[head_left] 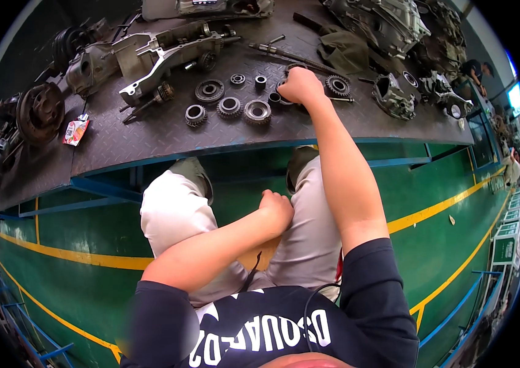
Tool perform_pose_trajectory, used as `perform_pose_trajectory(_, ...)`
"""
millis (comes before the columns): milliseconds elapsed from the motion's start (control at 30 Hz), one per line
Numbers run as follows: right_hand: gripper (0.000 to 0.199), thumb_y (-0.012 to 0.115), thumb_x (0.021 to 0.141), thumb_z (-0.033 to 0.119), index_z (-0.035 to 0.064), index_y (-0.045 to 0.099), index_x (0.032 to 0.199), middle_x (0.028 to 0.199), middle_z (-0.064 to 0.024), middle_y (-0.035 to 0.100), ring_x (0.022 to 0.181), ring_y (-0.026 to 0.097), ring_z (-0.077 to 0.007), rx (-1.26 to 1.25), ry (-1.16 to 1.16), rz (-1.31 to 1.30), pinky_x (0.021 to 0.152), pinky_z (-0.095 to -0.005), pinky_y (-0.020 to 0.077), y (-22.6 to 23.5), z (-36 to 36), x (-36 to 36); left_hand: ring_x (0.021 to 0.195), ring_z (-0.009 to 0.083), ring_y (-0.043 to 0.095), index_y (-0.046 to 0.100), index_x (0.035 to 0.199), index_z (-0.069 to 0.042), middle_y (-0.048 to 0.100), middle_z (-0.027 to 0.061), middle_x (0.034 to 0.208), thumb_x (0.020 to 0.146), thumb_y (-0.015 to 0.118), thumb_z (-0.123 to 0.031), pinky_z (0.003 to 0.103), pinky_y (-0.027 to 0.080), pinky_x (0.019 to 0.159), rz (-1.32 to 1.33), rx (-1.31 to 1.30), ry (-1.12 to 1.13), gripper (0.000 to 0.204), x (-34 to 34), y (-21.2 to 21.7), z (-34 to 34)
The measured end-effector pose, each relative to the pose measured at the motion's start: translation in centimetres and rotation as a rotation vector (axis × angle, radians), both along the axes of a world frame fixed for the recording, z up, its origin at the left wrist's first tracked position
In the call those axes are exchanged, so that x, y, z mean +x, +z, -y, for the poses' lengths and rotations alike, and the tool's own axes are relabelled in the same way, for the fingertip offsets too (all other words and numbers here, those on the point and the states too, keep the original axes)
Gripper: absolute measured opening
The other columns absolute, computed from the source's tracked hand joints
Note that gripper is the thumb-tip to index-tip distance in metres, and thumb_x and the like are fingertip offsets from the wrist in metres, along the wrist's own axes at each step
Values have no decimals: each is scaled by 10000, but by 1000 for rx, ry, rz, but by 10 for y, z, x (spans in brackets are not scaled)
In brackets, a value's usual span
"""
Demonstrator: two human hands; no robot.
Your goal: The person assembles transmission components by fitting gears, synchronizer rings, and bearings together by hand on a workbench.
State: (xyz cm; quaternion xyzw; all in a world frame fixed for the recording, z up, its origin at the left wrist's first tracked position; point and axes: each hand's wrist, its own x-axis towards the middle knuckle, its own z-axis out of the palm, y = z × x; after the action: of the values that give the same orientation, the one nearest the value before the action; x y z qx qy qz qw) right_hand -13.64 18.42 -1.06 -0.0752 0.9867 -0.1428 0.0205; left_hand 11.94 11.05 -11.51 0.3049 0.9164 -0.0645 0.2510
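Dark metal bench (128, 132), right hand (299, 86) down at a part-hidden gear (295, 65)

Position: my right arm reaches out over the bench, fingers curled downward. The part-hidden gear shows as a dark rim just beyond the knuckles. Fingertips are out of sight, so I cannot tell whether they grip anything or merely touch.

Left hand (277, 210): back near my right thigh (309, 205), well apart from the bench, fingers loosely bent. Palm hidden; cannot tell if it holds something.

Nearby parts: a small black ring (274, 97) just left of the right hand; a silver gear (257, 112) nearer me, to its left; a toothed wheel (337, 86) to its right. Farther off lie a long shaft (290, 54) and a crumpled cloth (344, 50).

Step, as I judge it: picking out or placing one part among the loose ones, right hand only. Which of the two, unclear.

Next move, my judgement: calls for a sure hold on the rim and a straight lift or set-down, clear of the black ring.
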Motion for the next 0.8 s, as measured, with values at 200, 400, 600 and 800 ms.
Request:
perform_pose_trajectory(200, 437, 733, 811, 278, 16, 784, 1157, 1238, -208, 751, 1187, 710, -360, 24, 9, 36, 1015, -449, 570, -4, -3, -5, 1130, 283, 676, 773, 1166, -80, 704, 113, 1208, 885, 734, -183, 425, 499, 940, -10, -2, -18, 302, 0, -1, 1)
perform_pose_trajectory(400, 284, 726, 796, 217, 5, 804, 968, 1046, -235, 772, 1055, 738, -383, 5, 52, -26, 938, -444, 588, -18, -7, -8, 1219, 312, 663, 744, 1287, -60, 698, 138, 1322, 977, 662, -226, 482, 486, 1000, 77, -4, -45, 361, -3, 9, -2)
perform_pose_trajectory(600, 403, 725, 844, 283, 49, 788, 1167, 1234, -201, 755, 1226, 684, -382, 52, 149, 72, 1036, -465, 562, -12, -10, -6, 1191, 299, 672, 759, 1250, -72, 708, 122, 1282, 956, 681, -217, 459, 489, 977, 44, -5, -54, 337, 0, 4, 1)
perform_pose_trajectory(800, 410, 791, 834, 297, 69, 792, 1175, 1230, -182, 764, 1173, 718, -359, 72, 109, 38, 1020, -453, 568, -21, -20, -14, 1074, 278, 693, 753, 1136, -81, 709, 109, 1147, 875, 730, -177, 420, 519, 883, -50, 41, -112, 280, 2, -2, 4)
